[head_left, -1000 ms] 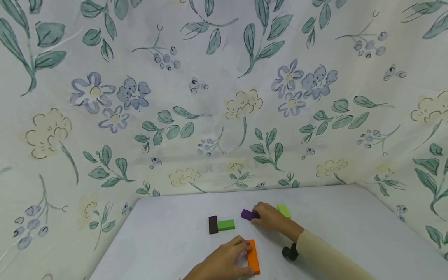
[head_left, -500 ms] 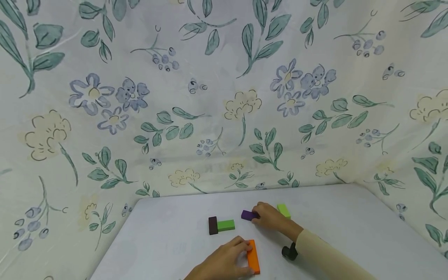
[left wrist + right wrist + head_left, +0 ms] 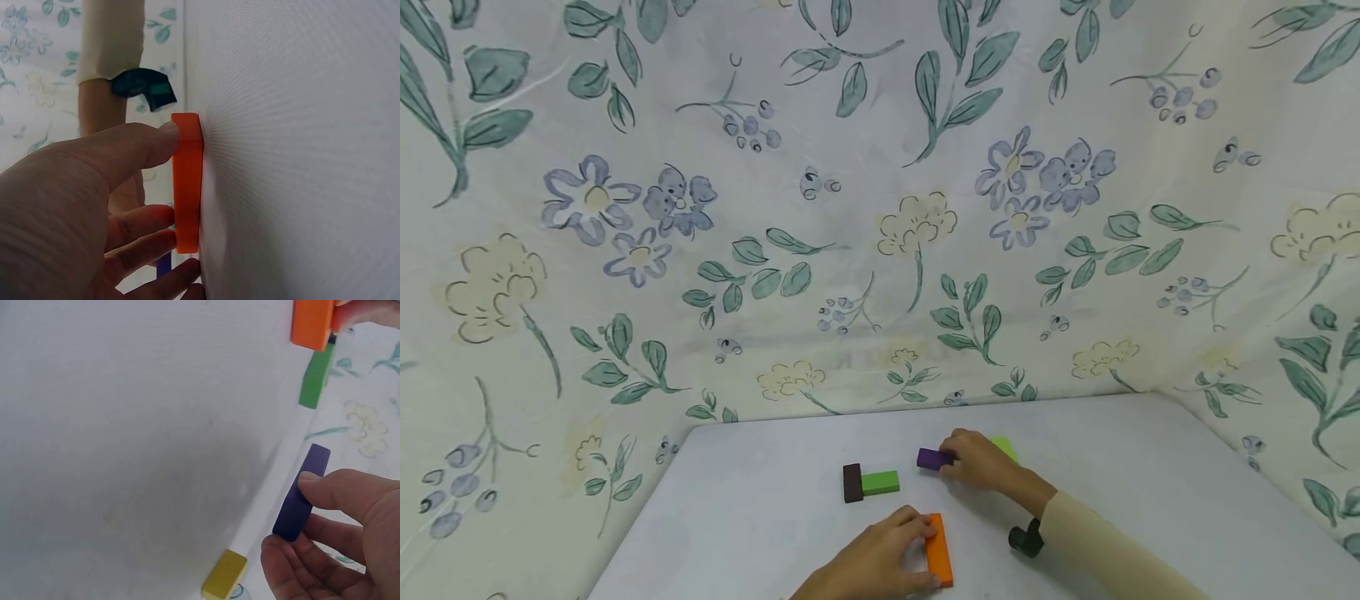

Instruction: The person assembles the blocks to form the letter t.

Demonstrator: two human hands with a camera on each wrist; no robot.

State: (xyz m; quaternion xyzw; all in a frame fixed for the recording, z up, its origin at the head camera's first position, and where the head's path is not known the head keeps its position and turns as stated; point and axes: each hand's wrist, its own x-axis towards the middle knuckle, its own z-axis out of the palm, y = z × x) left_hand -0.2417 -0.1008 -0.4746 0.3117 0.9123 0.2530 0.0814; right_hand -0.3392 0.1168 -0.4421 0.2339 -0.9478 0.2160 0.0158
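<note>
On the white tabletop my left hand (image 3: 876,558) holds a flat orange block (image 3: 938,552) between thumb and fingers, at its two short ends. In the left wrist view the orange block (image 3: 187,194) lies along the table surface. Farther back, my right hand (image 3: 981,462) pinches a dark purple block (image 3: 930,459). The right wrist view shows the thumb on one face of the purple block (image 3: 297,503), with fingers behind it. In the head view the right hand hides the purple block's right end.
A dark brown block (image 3: 852,483) touches a green block (image 3: 881,482), left of the purple one. Partly behind the right hand lies a lime block (image 3: 1004,448). A dark curved device (image 3: 1026,540) sits at the right wrist. Floral cloth (image 3: 850,208) rises behind the white table (image 3: 737,517).
The purple block has turned slightly in the right hand and lies more level in the head view. The left hand keeps its hold on the orange block. The head view has shifted a little.
</note>
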